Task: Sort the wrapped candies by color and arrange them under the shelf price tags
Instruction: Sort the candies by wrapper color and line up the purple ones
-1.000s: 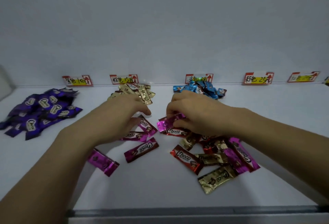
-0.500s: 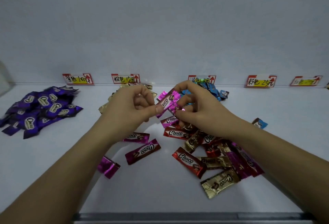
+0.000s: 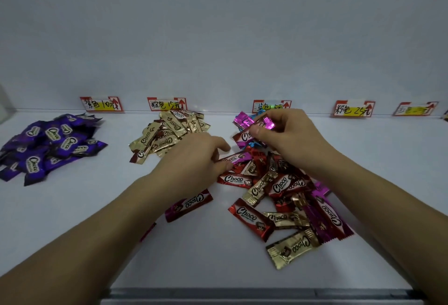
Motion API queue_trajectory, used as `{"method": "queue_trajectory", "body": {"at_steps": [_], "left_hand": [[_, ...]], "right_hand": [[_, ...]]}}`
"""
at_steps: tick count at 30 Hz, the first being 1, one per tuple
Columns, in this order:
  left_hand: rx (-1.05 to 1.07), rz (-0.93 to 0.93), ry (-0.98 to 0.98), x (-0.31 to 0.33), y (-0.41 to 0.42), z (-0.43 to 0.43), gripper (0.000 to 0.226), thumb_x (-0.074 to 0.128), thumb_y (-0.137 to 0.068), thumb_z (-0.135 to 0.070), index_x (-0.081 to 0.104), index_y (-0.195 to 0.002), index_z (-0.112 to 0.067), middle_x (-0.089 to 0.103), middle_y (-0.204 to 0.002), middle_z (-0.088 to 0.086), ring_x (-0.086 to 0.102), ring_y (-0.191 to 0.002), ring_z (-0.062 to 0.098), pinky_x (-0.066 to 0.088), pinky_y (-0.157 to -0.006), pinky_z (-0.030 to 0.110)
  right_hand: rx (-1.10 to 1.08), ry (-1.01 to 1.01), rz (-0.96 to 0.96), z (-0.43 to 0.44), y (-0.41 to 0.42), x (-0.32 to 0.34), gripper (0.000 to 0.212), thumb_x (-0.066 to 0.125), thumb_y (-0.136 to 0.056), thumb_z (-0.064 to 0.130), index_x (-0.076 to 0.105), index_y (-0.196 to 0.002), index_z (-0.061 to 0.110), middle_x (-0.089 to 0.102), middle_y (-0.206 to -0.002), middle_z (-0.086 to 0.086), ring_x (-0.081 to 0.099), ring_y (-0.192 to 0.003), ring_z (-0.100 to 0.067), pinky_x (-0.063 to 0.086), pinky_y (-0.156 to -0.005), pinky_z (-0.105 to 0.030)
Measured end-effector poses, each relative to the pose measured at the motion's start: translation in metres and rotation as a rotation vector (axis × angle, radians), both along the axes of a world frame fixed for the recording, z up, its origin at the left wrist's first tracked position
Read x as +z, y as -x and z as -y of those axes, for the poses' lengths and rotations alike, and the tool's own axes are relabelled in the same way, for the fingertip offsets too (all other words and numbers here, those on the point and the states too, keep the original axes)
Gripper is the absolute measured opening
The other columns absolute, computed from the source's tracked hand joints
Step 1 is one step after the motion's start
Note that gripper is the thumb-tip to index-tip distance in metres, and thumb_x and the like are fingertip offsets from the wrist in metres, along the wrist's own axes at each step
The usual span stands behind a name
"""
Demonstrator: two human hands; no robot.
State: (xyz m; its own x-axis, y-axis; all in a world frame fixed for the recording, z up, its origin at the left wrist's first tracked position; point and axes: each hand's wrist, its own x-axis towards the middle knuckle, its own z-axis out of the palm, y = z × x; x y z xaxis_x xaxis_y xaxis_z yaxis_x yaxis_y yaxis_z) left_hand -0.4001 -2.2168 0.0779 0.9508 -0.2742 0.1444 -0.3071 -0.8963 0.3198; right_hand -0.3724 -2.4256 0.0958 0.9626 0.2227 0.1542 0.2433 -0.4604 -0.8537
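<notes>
My right hand point(image 3: 288, 134) is raised over the shelf and holds several pink candies point(image 3: 244, 126) bunched between thumb and fingers. My left hand point(image 3: 194, 161) is low on the shelf and pinches the end of another pink candy point(image 3: 234, 158) at the edge of the mixed pile point(image 3: 286, 198) of red, gold and pink candies. A purple pile point(image 3: 51, 142) lies under the left price tag point(image 3: 100, 104), a gold pile point(image 3: 169, 132) under the second tag point(image 3: 166, 104). Blue candies point(image 3: 254, 144) sit mostly hidden behind my right hand, below the third tag point(image 3: 271, 106).
Two more price tags, pink point(image 3: 352, 109) and a far-right one point(image 3: 415, 108), stand against the back wall with bare shelf below them. A loose pink candy point(image 3: 189, 205) lies beside my left forearm. The shelf's grey front edge point(image 3: 242, 293) runs along the bottom.
My left hand let go of the candies held up between both hands and dropped to the shelf onto another pink candy. My right hand kept the pink bunch and stayed raised.
</notes>
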Motion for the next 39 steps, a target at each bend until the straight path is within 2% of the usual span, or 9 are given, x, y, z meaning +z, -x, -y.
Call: {"method": "queue_trajectory", "body": {"at_steps": [3, 9, 12, 14, 17, 24, 30, 35, 39], "left_hand": [[0.008, 0.020, 0.001, 0.000, -0.003, 0.003, 0.022, 0.070, -0.089, -0.045, 0.069, -0.106, -0.032, 0.060, -0.100, -0.010, 0.052, -0.084, 0.005, 0.042, -0.070, 0.025], [0.039, 0.090, 0.401, 0.008, 0.004, -0.003, 0.013, 0.080, -0.079, -0.039, 0.070, -0.085, -0.033, 0.065, -0.076, -0.014, 0.059, -0.067, 0.003, 0.047, -0.061, 0.027], [0.045, 0.074, 0.531, 0.012, 0.006, 0.003, 0.023, 0.085, -0.074, -0.034, 0.066, -0.088, -0.031, 0.069, -0.074, -0.009, 0.065, -0.065, 0.007, 0.057, -0.065, 0.034], [0.043, 0.072, 0.589, 0.014, 0.006, 0.003, 0.026, 0.085, -0.075, -0.031, 0.065, -0.092, -0.031, 0.072, -0.079, -0.009, 0.069, -0.069, 0.006, 0.060, -0.068, 0.032], [0.056, 0.143, 0.444, 0.012, 0.005, -0.001, 0.023, 0.080, -0.082, -0.034, 0.065, -0.100, -0.033, 0.068, -0.091, -0.019, 0.065, -0.078, -0.003, 0.055, -0.069, 0.020], [-0.112, 0.131, 0.040, 0.000, -0.002, 0.004, 0.036, 0.059, -0.096, -0.041, 0.059, -0.131, -0.033, 0.058, -0.123, -0.018, 0.051, -0.114, 0.005, 0.039, -0.095, 0.025], [-0.158, 0.135, 0.000, -0.009, -0.004, -0.009, 0.033, 0.057, -0.097, -0.041, 0.062, -0.129, -0.032, 0.060, -0.128, -0.014, 0.050, -0.121, 0.007, 0.035, -0.098, 0.024], [-0.152, 0.117, 0.003, -0.007, -0.001, -0.013, 0.035, 0.054, -0.099, -0.043, 0.059, -0.132, -0.033, 0.058, -0.130, -0.014, 0.047, -0.121, 0.007, 0.033, -0.092, 0.023], [-0.122, 0.123, 0.011, 0.003, 0.005, -0.020, 0.040, 0.051, -0.100, -0.042, 0.055, -0.139, -0.034, 0.057, -0.138, -0.011, 0.050, -0.120, 0.010, 0.038, -0.099, 0.030]], "right_hand": [[0.054, 0.074, 0.024, 0.005, -0.003, -0.002, 0.007, 0.073, -0.091, 0.026, 0.075, -0.096, 0.021, 0.076, -0.085, -0.001, 0.073, -0.080, -0.018, 0.058, -0.083, -0.050], [0.251, 0.116, -0.093, 0.013, 0.003, 0.008, 0.028, 0.073, -0.090, 0.027, 0.072, -0.117, 0.031, 0.076, -0.098, -0.005, 0.072, -0.092, -0.019, 0.058, -0.089, -0.034], [0.265, 0.150, -0.084, 0.010, 0.008, 0.012, 0.010, 0.071, -0.092, 0.030, 0.076, -0.098, 0.024, 0.075, -0.088, -0.010, 0.069, -0.080, -0.029, 0.056, -0.076, -0.043], [0.240, 0.092, -0.130, 0.017, 0.007, 0.016, 0.012, 0.068, -0.094, 0.024, 0.074, -0.096, 0.014, 0.071, -0.075, -0.006, 0.062, -0.062, -0.021, 0.051, -0.059, -0.034], [0.071, 0.096, -0.151, 0.049, -0.007, 0.030, 0.014, 0.065, -0.096, 0.022, 0.072, -0.100, 0.011, 0.065, -0.070, 0.001, 0.053, -0.060, -0.008, 0.047, -0.057, -0.023], [-0.424, 0.248, -0.353, 0.159, -0.079, 0.021, 0.031, 0.068, -0.096, 0.025, 0.068, -0.103, -0.006, 0.060, -0.079, -0.014, 0.049, -0.062, -0.020, 0.040, -0.054, -0.029], [-0.540, 0.479, -0.556, 0.177, -0.096, 0.014, 0.028, 0.068, -0.094, 0.036, 0.058, -0.081, 0.013, 0.051, -0.071, -0.007, 0.043, -0.055, -0.019, 0.027, -0.049, -0.021], [-0.586, 0.851, -0.443, 0.165, -0.084, 0.020, 0.048, 0.057, -0.097, 0.050, 0.051, -0.080, 0.006, 0.054, -0.076, -0.010, 0.048, -0.059, -0.022, 0.035, -0.053, -0.025], [-0.494, 1.075, -0.167, 0.129, -0.069, 0.032, 0.052, 0.046, -0.099, 0.057, 0.061, -0.100, 0.007, 0.065, -0.085, -0.009, 0.060, -0.076, -0.025, 0.049, -0.075, -0.035]]}}
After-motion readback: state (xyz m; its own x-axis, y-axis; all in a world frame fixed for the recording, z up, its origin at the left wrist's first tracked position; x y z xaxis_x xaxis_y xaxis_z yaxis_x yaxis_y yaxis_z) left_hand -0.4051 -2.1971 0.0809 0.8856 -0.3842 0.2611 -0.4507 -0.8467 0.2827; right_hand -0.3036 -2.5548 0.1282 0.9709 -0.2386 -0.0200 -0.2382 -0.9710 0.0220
